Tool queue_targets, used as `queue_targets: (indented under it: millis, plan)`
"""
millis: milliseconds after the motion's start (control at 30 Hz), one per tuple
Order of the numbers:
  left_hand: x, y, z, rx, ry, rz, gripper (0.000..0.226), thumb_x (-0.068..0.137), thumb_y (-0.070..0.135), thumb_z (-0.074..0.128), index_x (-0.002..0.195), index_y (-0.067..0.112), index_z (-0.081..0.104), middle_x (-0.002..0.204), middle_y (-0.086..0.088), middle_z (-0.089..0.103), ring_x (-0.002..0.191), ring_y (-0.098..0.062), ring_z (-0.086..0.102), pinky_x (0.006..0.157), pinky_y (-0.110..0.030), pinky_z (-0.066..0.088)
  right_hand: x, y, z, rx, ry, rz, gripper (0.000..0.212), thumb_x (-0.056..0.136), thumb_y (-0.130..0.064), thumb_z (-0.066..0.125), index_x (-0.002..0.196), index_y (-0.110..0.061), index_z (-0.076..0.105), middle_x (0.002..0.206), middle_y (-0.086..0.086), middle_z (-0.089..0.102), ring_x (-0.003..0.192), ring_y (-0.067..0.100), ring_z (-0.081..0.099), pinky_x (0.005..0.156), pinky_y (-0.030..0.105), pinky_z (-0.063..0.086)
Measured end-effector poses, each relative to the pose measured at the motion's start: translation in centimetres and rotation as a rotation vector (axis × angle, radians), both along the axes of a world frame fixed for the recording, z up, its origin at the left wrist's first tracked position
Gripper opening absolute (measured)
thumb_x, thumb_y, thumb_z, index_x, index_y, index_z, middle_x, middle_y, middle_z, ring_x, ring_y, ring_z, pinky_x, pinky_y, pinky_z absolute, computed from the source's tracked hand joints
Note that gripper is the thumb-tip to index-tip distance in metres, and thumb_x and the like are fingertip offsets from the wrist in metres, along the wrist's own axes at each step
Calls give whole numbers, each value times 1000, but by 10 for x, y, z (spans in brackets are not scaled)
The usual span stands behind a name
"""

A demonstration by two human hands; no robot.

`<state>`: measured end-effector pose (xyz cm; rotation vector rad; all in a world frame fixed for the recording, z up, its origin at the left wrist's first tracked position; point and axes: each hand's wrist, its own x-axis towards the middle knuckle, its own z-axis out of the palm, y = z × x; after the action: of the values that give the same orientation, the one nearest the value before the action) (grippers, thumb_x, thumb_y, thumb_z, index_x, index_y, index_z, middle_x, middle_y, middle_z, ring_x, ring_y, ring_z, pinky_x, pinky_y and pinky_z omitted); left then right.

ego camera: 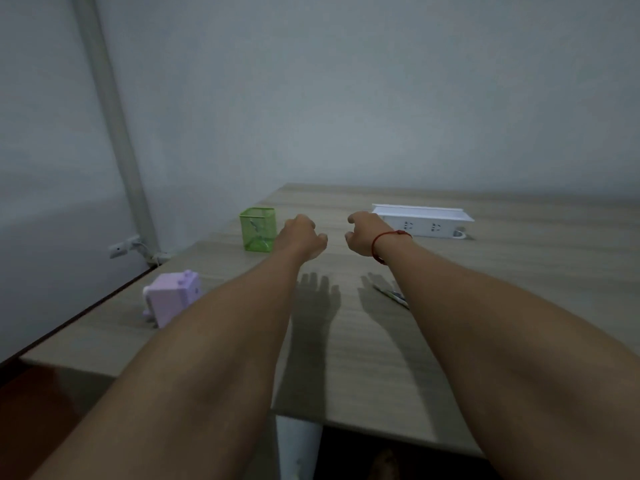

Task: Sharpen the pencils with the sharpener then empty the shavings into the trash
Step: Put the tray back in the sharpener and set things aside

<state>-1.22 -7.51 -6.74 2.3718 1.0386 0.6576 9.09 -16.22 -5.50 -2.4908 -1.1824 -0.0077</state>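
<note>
Our left hand and right hand hover loosely curled, empty. The sharpener, near left, looks light and stiff; we should grip its sides.

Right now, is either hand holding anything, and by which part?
Nothing is held. The left hand and the right hand both hover above the pale wood-grain table, fingers loosely curled and empty.
</note>
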Motion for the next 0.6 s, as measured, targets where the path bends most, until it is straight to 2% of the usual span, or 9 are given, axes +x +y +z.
queue_targets:
  millis: [167,300,500,600]
  plan:
    - [27,-60,-25,-20,85,-41,52,85,39,58,128,11,51,135,-11,50,123,-29,51,99,-37,43,21,-70,-21,-62,3,-79,44,97,-19,45,140,-9,41,143,12,45,130,29,45,108,40,40]
    - [47,-94,-40,17,142,-40,44,84,35,58,118,7,53,126,-13,55,114,-31,56,88,-36,47,36,-108,-39,-92,29,-139,39,97,-16,47,135,-6,48,139,14,49,127,31,49,105,38,42]
    - [68,-125,-62,22,228,-2,47,81,34,65,120,10,53,129,-11,54,118,-30,55,89,-33,46,46,-129,-67,-224,23,-100,34,85,-12,65,118,-3,66,119,16,66,110,30,63,95,37,53]
    - [72,-129,-67,39,236,21,47,78,34,69,116,11,55,126,-10,56,116,-31,55,88,-33,47,47,-130,-70,-237,-5,-75,34,85,-7,64,118,-2,67,121,16,66,112,30,62,97,38,52]
